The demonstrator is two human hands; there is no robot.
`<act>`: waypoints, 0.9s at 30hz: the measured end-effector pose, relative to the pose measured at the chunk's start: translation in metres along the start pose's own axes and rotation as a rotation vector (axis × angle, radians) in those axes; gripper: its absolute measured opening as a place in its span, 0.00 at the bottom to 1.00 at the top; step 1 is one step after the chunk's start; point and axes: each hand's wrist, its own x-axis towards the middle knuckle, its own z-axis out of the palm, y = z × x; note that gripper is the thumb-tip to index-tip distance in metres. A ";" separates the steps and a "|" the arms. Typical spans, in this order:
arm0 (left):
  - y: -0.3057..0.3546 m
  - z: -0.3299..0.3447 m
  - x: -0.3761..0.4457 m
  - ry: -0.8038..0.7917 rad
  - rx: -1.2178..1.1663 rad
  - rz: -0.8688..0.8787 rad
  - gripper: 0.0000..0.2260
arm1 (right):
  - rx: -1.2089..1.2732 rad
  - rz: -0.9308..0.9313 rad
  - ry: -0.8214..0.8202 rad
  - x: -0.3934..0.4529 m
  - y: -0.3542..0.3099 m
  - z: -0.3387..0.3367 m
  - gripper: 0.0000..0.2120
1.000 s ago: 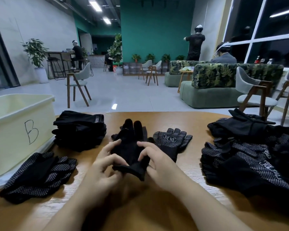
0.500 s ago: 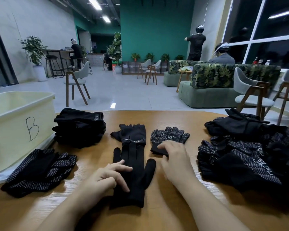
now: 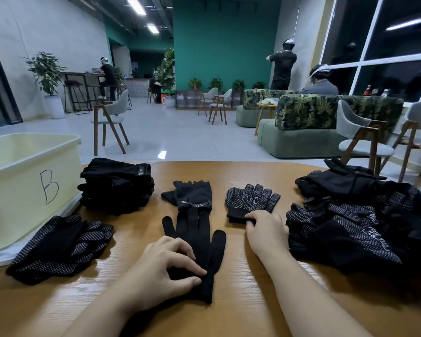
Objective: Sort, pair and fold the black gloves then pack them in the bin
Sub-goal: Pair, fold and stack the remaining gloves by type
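Observation:
A plain black glove (image 3: pixel 197 242) lies flat in the middle of the wooden table (image 3: pixel 241 310), fingers pointing away. My left hand (image 3: pixel 165 268) rests on its cuff end, thumb and fingers pinching the fabric. Beyond it lies a fingerless black glove (image 3: pixel 192 194) with a labelled cuff. To the right lies a dotted glove (image 3: pixel 250 199); my right hand (image 3: pixel 265 233) grips its cuff. A cream bin marked B (image 3: pixel 22 181) stands at the left.
A folded stack of black gloves (image 3: pixel 117 184) sits beside the bin. Dotted gloves (image 3: pixel 58 246) lie at the near left. A large loose heap of gloves (image 3: pixel 360 220) covers the right side. Chairs, sofas and people are beyond the table.
The plain glove, held up in both hands a second ago, now lies flat. My right hand moved to the dotted glove's cuff; my left hand slid down to the plain glove's cuff.

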 end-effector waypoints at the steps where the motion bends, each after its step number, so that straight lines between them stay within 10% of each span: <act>1: -0.001 0.000 0.000 -0.003 0.002 0.002 0.20 | -0.002 0.007 -0.003 0.000 0.000 0.000 0.13; 6: 0.000 0.004 0.000 0.039 0.030 0.005 0.18 | -0.011 -0.067 -0.031 -0.003 0.002 -0.005 0.19; 10: 0.007 0.008 0.002 0.102 0.093 0.018 0.12 | 0.041 -0.148 0.210 -0.016 0.007 -0.026 0.17; 14: 0.022 0.017 0.008 -0.036 0.226 0.034 0.26 | -0.007 -0.081 0.449 -0.039 0.031 -0.052 0.16; 20: 0.035 0.022 0.015 -0.187 0.346 0.013 0.35 | -0.253 0.315 0.199 -0.058 0.065 -0.083 0.34; 27: 0.038 0.020 0.016 -0.202 0.350 0.009 0.36 | -0.113 0.297 0.270 -0.059 0.086 -0.098 0.12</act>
